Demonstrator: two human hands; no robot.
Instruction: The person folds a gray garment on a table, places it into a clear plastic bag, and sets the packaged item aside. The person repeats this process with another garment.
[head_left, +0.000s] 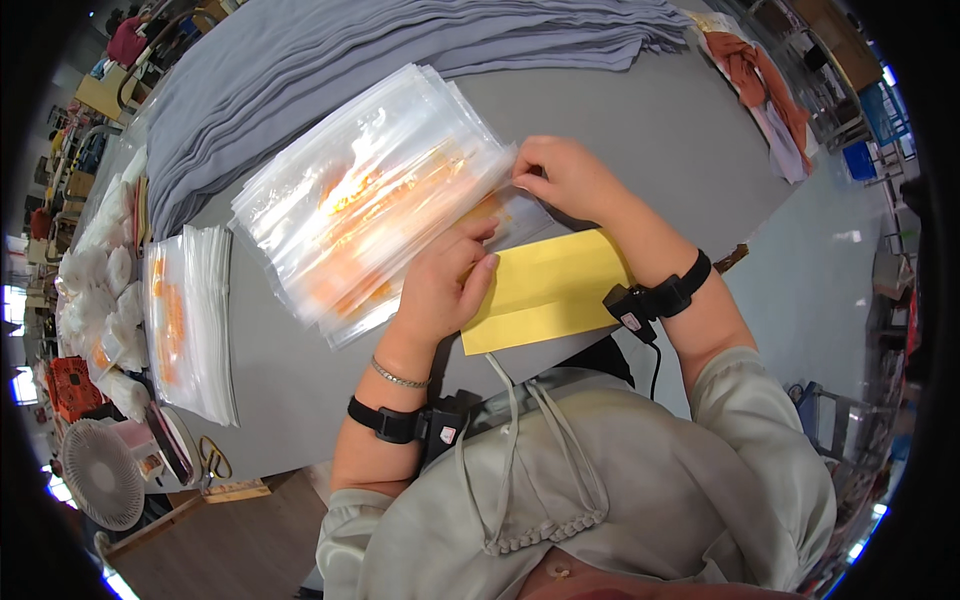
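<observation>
A stack of clear plastic bags [400, 150] with orange print lies aslant on the grey table in front of me. My right hand [568, 182] is closed in a pinch at the right edge of the upper bag, thumb against bent fingers. At the stack's near edge rests my left hand [440, 280], with its thumb apart from the fingers. That thumb lies by the left end of a flat yellow sheet of card or paper [550, 290], creased lengthwise, near the table's front edge. Part of the bags' near side is hidden behind my left hand.
Folded grey-blue fabric [300, 70] is piled along the far side. On the left stand another stack of bags [190, 320], bundled plastic [95, 290], a white fan [103, 474] and yellow-handled scissors [213, 457]. Orange cloth [755, 75] lies at the far right corner.
</observation>
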